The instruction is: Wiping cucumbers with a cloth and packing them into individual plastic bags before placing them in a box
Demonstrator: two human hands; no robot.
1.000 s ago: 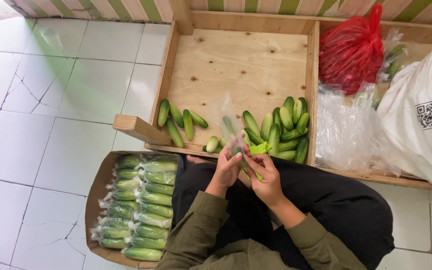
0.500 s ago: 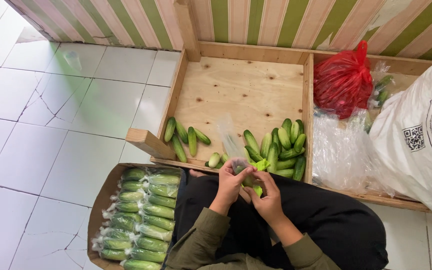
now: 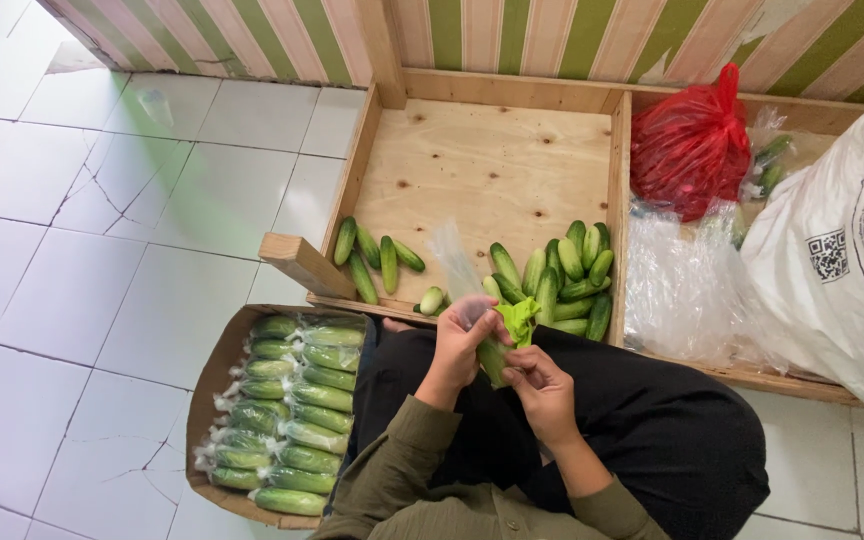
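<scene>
My left hand [image 3: 462, 345] and my right hand [image 3: 540, 382] meet over my lap, both gripping one green cucumber [image 3: 497, 357]. A light green strip [image 3: 520, 318] and a thin clear plastic bag [image 3: 455, 265] stick up from between the hands. Just beyond them a pile of loose cucumbers [image 3: 567, 275] lies in the near right corner of a shallow wooden crate [image 3: 482, 170]. Several more loose cucumbers [image 3: 372, 262] lie at the crate's near left.
A cardboard box [image 3: 207, 385] at my left knee holds rows of bagged cucumbers [image 3: 292, 410]. Right of the crate sit a tied red plastic bag [image 3: 692, 145], a heap of clear plastic bags [image 3: 687, 290] and a large white sack [image 3: 842, 250]. White floor tiles spread to the left.
The view has tilted up, showing more of the striped wall. My hands stay together on the cucumber, and the green strip now stands out more above them.
</scene>
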